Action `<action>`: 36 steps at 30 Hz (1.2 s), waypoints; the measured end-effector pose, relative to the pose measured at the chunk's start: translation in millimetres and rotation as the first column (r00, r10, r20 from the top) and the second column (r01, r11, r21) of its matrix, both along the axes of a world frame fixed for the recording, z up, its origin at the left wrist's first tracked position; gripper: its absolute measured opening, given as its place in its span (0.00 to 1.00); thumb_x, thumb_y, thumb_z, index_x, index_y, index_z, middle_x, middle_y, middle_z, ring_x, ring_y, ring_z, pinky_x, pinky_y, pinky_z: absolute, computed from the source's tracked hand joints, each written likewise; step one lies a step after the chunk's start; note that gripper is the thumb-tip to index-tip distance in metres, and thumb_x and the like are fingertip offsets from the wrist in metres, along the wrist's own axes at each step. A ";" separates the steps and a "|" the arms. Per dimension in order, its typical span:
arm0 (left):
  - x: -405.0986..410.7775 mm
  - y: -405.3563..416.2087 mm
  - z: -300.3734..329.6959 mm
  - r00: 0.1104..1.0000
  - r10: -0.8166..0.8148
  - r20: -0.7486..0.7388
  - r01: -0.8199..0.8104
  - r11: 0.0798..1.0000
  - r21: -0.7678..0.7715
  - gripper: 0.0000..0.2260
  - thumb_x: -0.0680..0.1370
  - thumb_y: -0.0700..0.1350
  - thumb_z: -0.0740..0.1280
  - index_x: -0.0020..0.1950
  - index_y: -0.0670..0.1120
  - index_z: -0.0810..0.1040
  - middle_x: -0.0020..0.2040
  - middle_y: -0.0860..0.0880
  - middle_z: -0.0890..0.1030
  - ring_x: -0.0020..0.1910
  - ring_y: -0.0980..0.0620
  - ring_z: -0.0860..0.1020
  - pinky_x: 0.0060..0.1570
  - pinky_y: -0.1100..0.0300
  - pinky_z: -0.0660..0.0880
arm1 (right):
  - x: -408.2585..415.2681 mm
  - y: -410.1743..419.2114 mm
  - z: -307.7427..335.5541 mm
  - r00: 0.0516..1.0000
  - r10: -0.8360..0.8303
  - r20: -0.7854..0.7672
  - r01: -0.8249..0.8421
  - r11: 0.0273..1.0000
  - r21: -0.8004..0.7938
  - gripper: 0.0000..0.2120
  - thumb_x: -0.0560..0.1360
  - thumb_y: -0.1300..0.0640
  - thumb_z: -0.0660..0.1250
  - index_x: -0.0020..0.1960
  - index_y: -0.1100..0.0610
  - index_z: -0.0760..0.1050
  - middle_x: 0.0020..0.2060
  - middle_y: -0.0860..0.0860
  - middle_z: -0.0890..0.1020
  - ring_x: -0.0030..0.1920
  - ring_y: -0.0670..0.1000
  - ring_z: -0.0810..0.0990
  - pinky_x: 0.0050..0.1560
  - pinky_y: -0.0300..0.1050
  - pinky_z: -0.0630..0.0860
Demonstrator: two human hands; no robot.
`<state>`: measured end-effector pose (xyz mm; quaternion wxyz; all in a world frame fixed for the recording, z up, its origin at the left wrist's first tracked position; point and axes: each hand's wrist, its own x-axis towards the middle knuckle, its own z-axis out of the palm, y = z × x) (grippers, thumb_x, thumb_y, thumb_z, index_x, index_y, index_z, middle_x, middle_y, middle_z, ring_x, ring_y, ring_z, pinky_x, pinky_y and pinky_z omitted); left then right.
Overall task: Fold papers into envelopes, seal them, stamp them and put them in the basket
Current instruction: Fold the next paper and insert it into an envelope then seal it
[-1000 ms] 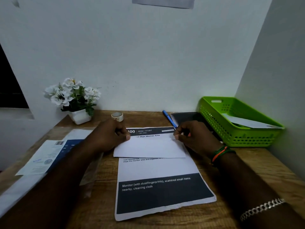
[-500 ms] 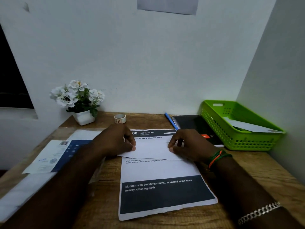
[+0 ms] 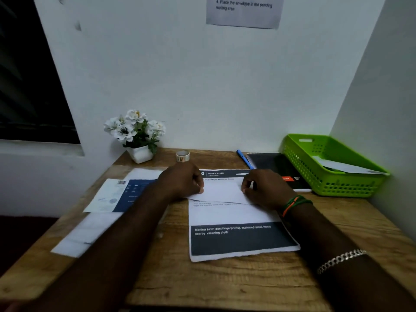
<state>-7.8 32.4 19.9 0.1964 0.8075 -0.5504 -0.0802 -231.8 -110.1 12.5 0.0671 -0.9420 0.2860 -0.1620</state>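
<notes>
One wooden desk (image 3: 225, 284) in a white-walled corner. Blank white envelope (image 3: 221, 193) lying on a printed sheet (image 3: 234, 218); left hand (image 3: 180, 182) and right hand (image 3: 265, 188) pinch its ends. Green basket (image 3: 333, 183) far right.

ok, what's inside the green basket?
In the green basket one white folded paper or envelope lies slanted, its right end resting on the right rim. Something green shows just under it. The near wall hides the rest of the floor, so more could lie beneath.
</notes>
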 end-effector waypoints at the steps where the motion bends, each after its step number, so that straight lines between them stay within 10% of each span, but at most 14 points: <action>1: -1.5 3.4 1.7 1.000 -0.019 -0.005 0.019 1.000 0.008 0.06 0.72 0.51 0.79 0.47 0.56 0.86 0.45 0.60 0.83 0.47 0.60 0.80 0.41 0.61 0.74 | 0.2 0.8 0.8 1.000 -0.012 -0.010 0.012 1.000 -0.006 0.04 0.72 0.54 0.69 0.41 0.50 0.82 0.36 0.44 0.81 0.42 0.52 0.83 0.45 0.48 0.78; 10: 54.7 172.0 -14.4 0.979 0.081 -0.185 -0.143 0.927 -0.347 0.04 0.77 0.50 0.74 0.51 0.54 0.87 0.52 0.57 0.86 0.53 0.61 0.81 0.57 0.56 0.77 | 13.4 49.6 26.9 1.000 0.027 0.004 -0.027 0.993 -0.114 0.03 0.75 0.53 0.71 0.44 0.47 0.84 0.40 0.46 0.85 0.44 0.52 0.85 0.55 0.51 0.80; 18: 65.0 249.1 -45.9 0.939 0.178 -0.294 -0.296 0.852 -0.431 0.10 0.84 0.52 0.65 0.59 0.54 0.85 0.59 0.57 0.83 0.59 0.60 0.78 0.59 0.60 0.74 | 89.0 199.7 18.1 0.753 0.655 0.063 -0.657 0.740 0.146 0.12 0.74 0.53 0.74 0.58 0.46 0.82 0.55 0.42 0.82 0.56 0.40 0.79 0.49 0.26 0.70; 24: 57.0 256.9 -42.1 0.921 0.142 -0.362 -0.278 0.892 -0.357 0.17 0.78 0.39 0.68 0.63 0.55 0.83 0.65 0.58 0.78 0.64 0.58 0.75 0.66 0.59 0.73 | 123.9 224.0 0.4 0.763 0.646 0.000 -0.640 0.756 0.139 0.17 0.71 0.50 0.73 0.60 0.45 0.81 0.61 0.45 0.78 0.63 0.44 0.74 0.64 0.40 0.72; 36: 56.0 262.5 -41.0 0.933 0.085 -0.350 -0.193 0.939 -0.284 0.29 0.71 0.40 0.74 0.69 0.62 0.75 0.69 0.62 0.71 0.65 0.60 0.73 0.61 0.64 0.74 | 131.6 202.8 -4.5 0.782 0.623 0.005 -0.612 0.766 0.194 0.12 0.75 0.50 0.74 0.58 0.47 0.84 0.58 0.43 0.81 0.59 0.40 0.78 0.52 0.23 0.71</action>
